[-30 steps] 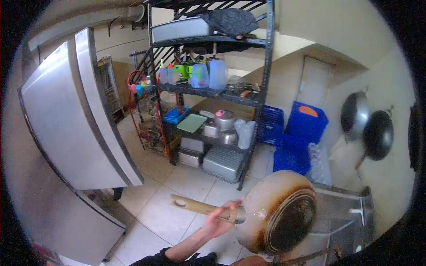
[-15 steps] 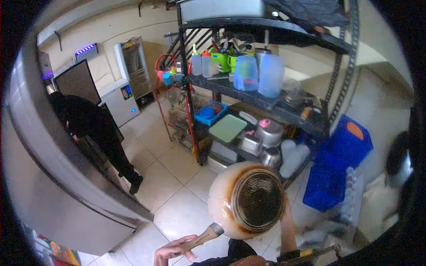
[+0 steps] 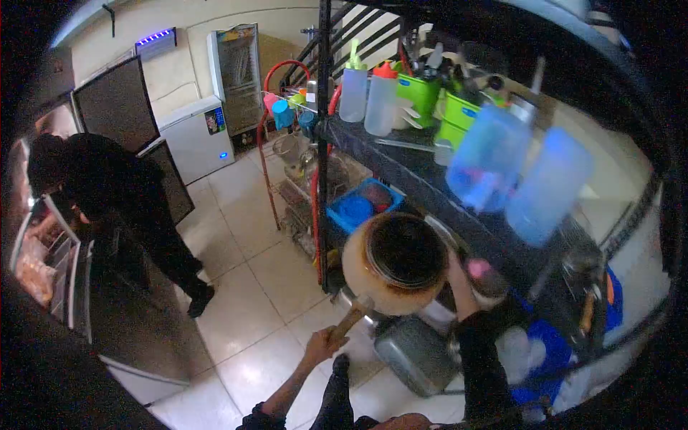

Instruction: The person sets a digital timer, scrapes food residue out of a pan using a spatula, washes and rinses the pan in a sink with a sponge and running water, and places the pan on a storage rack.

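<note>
A cream-coloured cooking pan (image 3: 362, 271) is held bottom-up, its round base scorched dark brown and black. My left hand (image 3: 324, 345) is closed around its brown handle (image 3: 349, 322). On the far right side of the pan, my right hand (image 3: 457, 276) grips the edge, with its fingers partly hidden. The pan is in front of the lower shelf, just below a blue basket (image 3: 352, 209). Beneath it is a grey rectangular container (image 3: 416, 358), and a pot with a pink knob (image 3: 479, 269) is beside my right forearm.
A black shelf rack (image 3: 430, 175) carries squeeze bottles (image 3: 380, 104), green bins (image 3: 417, 97) and blue-tinted plastic jugs (image 3: 548, 186). A red wire rack (image 3: 315, 215) stands to its left. At left, a person in black (image 3: 118, 193) bends over an opened fridge unit. A white chest freezer (image 3: 193, 136) is behind.
The pan has moved towards the lower shelf, and both arms are stretched further out. My left hand has closed around the handle. My view has turned and come closer to the rack.
</note>
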Available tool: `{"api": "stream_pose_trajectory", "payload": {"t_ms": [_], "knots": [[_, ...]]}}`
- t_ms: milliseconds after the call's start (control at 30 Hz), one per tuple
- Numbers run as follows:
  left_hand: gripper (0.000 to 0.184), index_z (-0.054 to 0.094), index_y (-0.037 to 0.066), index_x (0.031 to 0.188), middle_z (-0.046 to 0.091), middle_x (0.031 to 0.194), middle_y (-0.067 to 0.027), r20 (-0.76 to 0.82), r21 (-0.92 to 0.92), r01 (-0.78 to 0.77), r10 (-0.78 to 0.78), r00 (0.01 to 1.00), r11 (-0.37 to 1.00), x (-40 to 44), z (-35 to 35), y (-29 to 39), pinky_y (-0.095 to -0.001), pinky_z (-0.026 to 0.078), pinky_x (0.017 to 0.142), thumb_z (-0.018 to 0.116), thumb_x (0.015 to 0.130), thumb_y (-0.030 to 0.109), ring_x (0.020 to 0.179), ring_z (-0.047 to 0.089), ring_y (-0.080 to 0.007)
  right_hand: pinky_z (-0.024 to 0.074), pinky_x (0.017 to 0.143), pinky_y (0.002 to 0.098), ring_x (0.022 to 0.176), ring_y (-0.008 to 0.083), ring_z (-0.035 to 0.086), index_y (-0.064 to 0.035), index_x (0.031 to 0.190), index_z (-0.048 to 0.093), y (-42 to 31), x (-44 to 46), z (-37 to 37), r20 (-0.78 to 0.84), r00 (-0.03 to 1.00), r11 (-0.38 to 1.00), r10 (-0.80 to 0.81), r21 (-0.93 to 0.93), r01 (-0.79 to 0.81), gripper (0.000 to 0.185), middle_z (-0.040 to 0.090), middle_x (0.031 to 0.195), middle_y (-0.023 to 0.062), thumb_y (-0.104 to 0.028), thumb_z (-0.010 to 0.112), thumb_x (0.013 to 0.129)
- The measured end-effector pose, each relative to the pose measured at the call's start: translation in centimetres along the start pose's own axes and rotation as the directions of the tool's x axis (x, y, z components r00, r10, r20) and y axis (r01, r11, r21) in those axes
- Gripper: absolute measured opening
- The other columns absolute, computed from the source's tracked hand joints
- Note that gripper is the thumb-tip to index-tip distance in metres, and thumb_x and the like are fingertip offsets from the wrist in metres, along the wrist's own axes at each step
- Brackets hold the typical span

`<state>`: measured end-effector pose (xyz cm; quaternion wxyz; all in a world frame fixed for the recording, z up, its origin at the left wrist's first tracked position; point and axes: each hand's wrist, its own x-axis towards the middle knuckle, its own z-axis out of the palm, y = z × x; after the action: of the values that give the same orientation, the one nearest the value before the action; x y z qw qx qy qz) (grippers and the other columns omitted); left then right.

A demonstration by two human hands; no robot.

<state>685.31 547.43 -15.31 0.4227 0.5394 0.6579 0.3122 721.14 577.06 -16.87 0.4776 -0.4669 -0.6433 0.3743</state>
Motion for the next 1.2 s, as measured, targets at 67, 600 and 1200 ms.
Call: {"api": "stream_pose_trajectory", "payload": {"t_ms": [67, 600, 1200], "knots": [[0.045, 0.057, 0.003, 0.092, 0.059, 0.064, -0.0132, -0.059, 0.031, -0.160, 0.162, 0.985, 0.987, 7.4, 1.8, -3.1, -0.0399, 0.045, 0.058, 0.061, 0.072, 0.044, 0.063, 0.059, -0.0312, 0.0255, 0.097, 0.0289, 0.113, 0.0199, 0.036, -0.0029, 0.125, 0.038, 0.7, 5.0, 0.4, -0.117, 0.987, 0.991, 0.109, -0.065, -0.118, 0.047, 0.042, 0.122, 0.0073, -0.035, 0.038, 0.090], [0.053, 0.053, 0.016, 0.108, 0.061, 0.079, -0.0149, 0.082, 0.262, -0.021, 0.000, 0.997, 0.965, 25.3, 7.1, -6.7, -0.0437, 0.046, 0.064, 0.054, 0.071, 0.053, 0.073, 0.059, -0.0338, 0.0322, 0.092, 0.0380, 0.107, 0.0303, 0.043, -0.0073, 0.121, 0.041, 1.5, 5.9, 0.4, -0.139, 0.921, 0.865, 0.364, -0.315, -0.389, 0.047, 0.045, 0.118, 0.0137, -0.038, 0.042, 0.086], [0.056, 0.043, 0.009, 0.118, 0.050, 0.110, -0.0153, -0.466, -0.110, -0.079, 0.019, 0.885, 0.991, 1.3, 8.4, -0.7, -0.0411, 0.039, 0.085, 0.063, 0.074, 0.037, 0.099, 0.048, -0.0297, 0.0372, 0.087, 0.0422, 0.097, 0.0359, 0.049, -0.0101, 0.117, 0.045, -0.5, 5.6, 7.8, 0.028, 0.973, 0.436, -0.228, -0.891, 0.128, 0.047, 0.051, 0.110, 0.0190, -0.030, 0.056, 0.076]]}}
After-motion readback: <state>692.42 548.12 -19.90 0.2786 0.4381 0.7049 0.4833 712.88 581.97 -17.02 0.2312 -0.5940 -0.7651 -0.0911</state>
